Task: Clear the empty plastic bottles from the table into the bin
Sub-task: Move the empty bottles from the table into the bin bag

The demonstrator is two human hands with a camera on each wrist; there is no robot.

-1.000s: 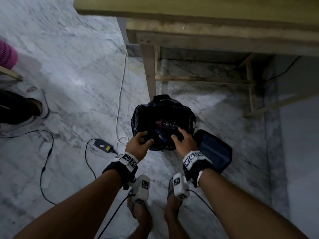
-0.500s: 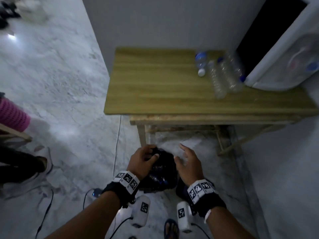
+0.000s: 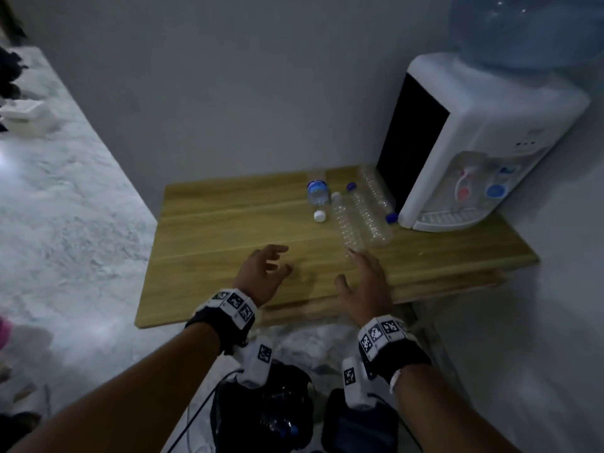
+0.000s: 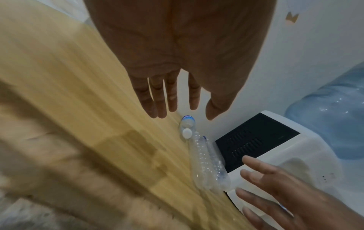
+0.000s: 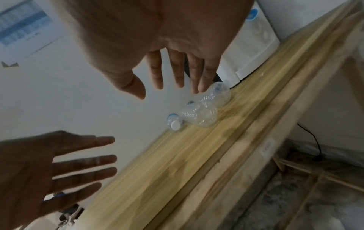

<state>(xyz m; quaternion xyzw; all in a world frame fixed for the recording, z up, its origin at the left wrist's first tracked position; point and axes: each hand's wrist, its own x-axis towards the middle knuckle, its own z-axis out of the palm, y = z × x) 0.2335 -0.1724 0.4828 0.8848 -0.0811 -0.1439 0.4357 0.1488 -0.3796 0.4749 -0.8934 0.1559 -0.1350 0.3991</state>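
Note:
Several empty clear plastic bottles lie together at the back right of the wooden table point(image 3: 212, 256). A short one with a white cap point(image 3: 317, 195) is leftmost. A long ribbed one point(image 3: 347, 227) lies nearest my hands, and the others point(image 3: 371, 217) rest against the water dispenser. My left hand point(image 3: 274, 259) hovers over the table's front middle, fingers loosely spread and empty. My right hand point(image 3: 356, 266) is flat and empty, its fingertips just short of the long ribbed bottle point(image 5: 199, 116). The bin point(image 3: 271, 416), lined with a black bag, stands on the floor below my wrists.
A white water dispenser point(image 3: 474, 152) with a blue jug point(image 3: 529, 31) fills the table's right back corner. A grey wall runs behind the table. A dark pouch point(image 3: 359, 429) lies on the floor beside the bin. Cables trail on the marble floor point(image 3: 65, 207).
The view has swung up from the bin on the floor to the tabletop. Both hands have let go of the bin's black bag and risen over the table, fingers spread.

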